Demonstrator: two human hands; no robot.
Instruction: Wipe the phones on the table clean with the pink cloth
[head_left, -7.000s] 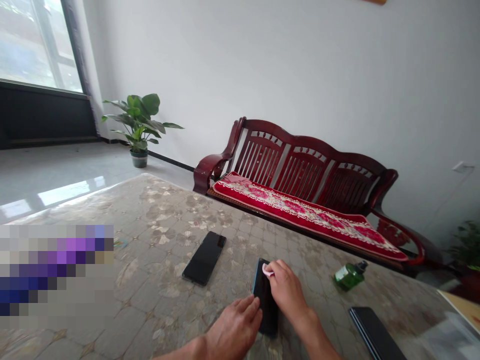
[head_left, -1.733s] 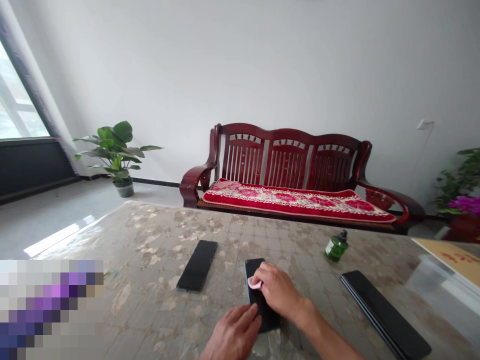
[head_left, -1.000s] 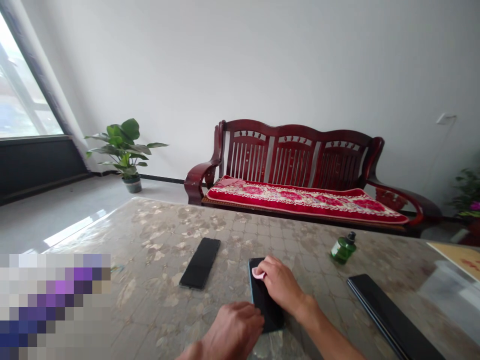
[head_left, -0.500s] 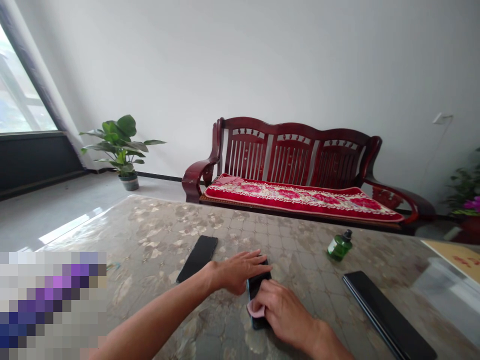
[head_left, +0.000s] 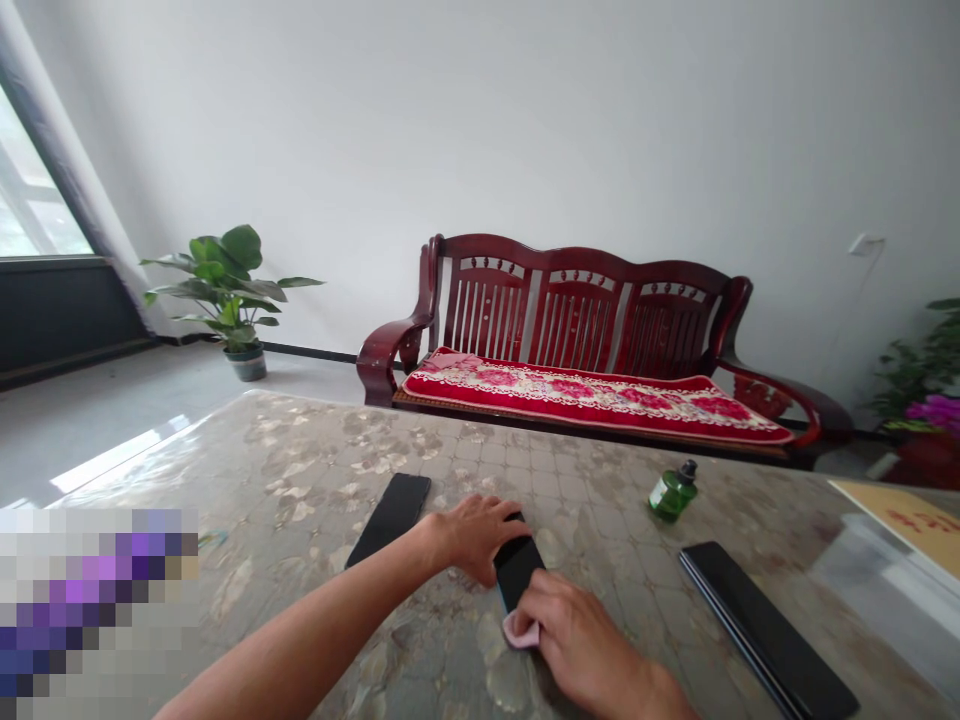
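Observation:
A black smartphone [head_left: 519, 568] lies on the table between my hands, screen up. My left hand [head_left: 480, 532] grips its far end, with the thumb at the left side and the fingers over the top edge. My right hand [head_left: 564, 620] pinches a pink cloth [head_left: 519, 632] against the phone's near end and covers part of that end. Left of them, partly behind my left forearm, is another black phone [head_left: 390, 518]. A green spray bottle [head_left: 673, 492] stands upright to the right.
A long black folded object [head_left: 765, 625] lies on the right of the patterned table [head_left: 285, 590]. Beyond it are a yellow sheet [head_left: 904, 515] and a clear plastic box [head_left: 862, 580]. Behind the table stand a wooden bench [head_left: 495, 300] and a potted plant [head_left: 232, 290].
My left hand's fingers have drawn back to the phone's far edge, so more of its screen shows. The right hand has shifted slightly toward me with the cloth.

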